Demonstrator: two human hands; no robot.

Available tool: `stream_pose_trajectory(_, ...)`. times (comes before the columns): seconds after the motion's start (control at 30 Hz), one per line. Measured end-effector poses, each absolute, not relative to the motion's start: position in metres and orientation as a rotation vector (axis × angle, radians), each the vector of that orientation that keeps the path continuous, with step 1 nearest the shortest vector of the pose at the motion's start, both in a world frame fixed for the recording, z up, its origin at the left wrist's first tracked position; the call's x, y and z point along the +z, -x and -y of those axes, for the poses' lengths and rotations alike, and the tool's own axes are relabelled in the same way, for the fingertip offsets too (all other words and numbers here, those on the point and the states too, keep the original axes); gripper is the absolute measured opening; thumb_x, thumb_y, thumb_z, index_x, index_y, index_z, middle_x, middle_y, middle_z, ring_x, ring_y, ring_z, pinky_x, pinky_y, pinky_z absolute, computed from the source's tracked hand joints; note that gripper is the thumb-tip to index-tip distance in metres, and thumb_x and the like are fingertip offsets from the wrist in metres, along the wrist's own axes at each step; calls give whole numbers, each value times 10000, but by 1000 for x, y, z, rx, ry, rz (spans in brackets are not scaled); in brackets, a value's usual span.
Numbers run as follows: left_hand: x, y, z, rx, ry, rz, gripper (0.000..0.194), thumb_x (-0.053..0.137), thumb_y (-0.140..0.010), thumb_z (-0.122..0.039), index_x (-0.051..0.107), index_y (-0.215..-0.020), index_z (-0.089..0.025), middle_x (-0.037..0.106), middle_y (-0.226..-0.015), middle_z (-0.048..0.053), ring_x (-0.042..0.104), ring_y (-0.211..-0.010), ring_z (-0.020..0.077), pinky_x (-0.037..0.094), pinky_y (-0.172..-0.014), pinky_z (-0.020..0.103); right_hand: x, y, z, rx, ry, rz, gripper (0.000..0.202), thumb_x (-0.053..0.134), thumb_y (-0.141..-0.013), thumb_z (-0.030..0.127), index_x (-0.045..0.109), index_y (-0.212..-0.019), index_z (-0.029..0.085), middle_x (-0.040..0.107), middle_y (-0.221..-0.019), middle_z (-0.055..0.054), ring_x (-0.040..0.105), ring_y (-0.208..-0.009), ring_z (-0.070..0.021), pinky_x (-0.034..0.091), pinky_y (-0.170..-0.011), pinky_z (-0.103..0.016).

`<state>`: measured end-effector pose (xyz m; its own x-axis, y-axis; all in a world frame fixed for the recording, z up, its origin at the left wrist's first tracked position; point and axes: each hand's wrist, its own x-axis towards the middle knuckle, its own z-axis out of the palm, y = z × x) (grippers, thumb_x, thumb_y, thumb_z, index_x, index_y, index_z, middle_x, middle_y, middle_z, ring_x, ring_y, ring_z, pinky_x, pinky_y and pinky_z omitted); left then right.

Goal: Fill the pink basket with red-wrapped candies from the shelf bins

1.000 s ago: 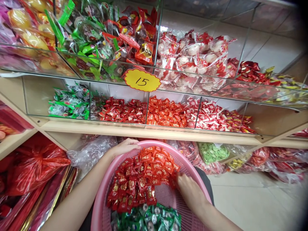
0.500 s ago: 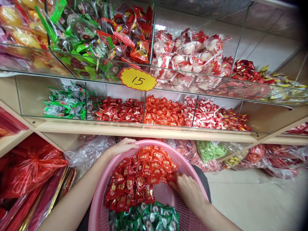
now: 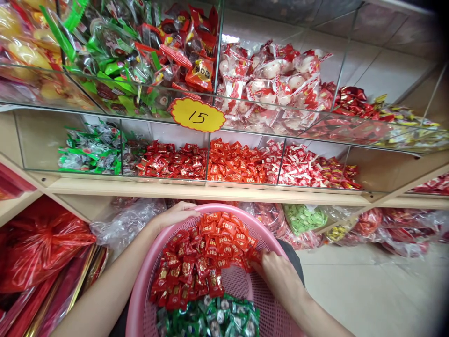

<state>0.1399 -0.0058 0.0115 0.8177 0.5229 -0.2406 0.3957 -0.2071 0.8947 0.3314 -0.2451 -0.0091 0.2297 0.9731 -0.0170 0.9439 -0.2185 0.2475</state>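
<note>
A round pink mesh basket [image 3: 245, 285] sits low in front of me, holding a heap of red wrapped candies [image 3: 206, 252] and a smaller heap of green wrapped candies [image 3: 213, 318] at its near side. My left hand [image 3: 173, 216] grips the basket's far rim. My right hand [image 3: 277, 276] reaches inside the basket, its fingers closed on red candies at the right edge of the red heap.
A glass-fronted shelf [image 3: 210, 187] above the basket holds compartments of green, red and red-and-white candies. A yellow tag marked 15 [image 3: 197, 115] hangs on the upper bins. Red plastic bags [image 3: 38, 238] lie left; bagged sweets sit under the shelf. Tiled floor [image 3: 368, 290] lies right.
My right hand has crept slightly along the red heap's edge, staying on the candies. The view has shifted a little; the left hand keeps its hold on the rim.
</note>
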Motion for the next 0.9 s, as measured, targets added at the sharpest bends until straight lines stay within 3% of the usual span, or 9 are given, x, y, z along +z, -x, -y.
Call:
stream_pose_trajectory(0.23, 7, -139, 3, 163, -1852, -651, 273, 493, -710, -372, 596, -780, -130, 538, -671, -27, 465, -613, 118, 326, -553, 193, -1, -325, 229, 249, -2299, -1756, 222, 474, -805, 296, 555, -749, 96, 608, -597, -100, 616, -555, -194, 401, -435, -233)
stream_pose_trajectory(0.47, 6, -138, 2, 161, -1840, -626, 272, 497, -708, -375, 594, -773, -129, 529, -655, -33, 454, -598, 112, 326, -551, 194, -6, -327, 233, 360, -2255, -1715, 274, 514, -776, 347, 499, -876, 92, 566, -542, -53, 602, -508, -180, 386, -414, -213)
stream_pose_trajectory(0.73, 4, -138, 1, 157, -1846, -628, 289, 495, -710, -380, 605, -808, -131, 531, -660, -30, 451, -598, 113, 318, -547, 192, -15, -330, 240, 382, -2244, -1756, 136, 455, -785, 112, 471, -919, 98, 555, -532, -29, 584, -483, -135, 376, -428, -187)
stream_pose_trajectory(0.9, 4, -138, 2, 167, -1856, -628, 274, 497, -706, -381, 595, -758, -130, 522, -644, -32, 448, -592, 112, 317, -548, 193, -16, -330, 238, 362, -2228, -1757, 267, 401, -731, -35, 460, -963, 83, 573, -558, -33, 600, -530, -145, 394, -455, -201)
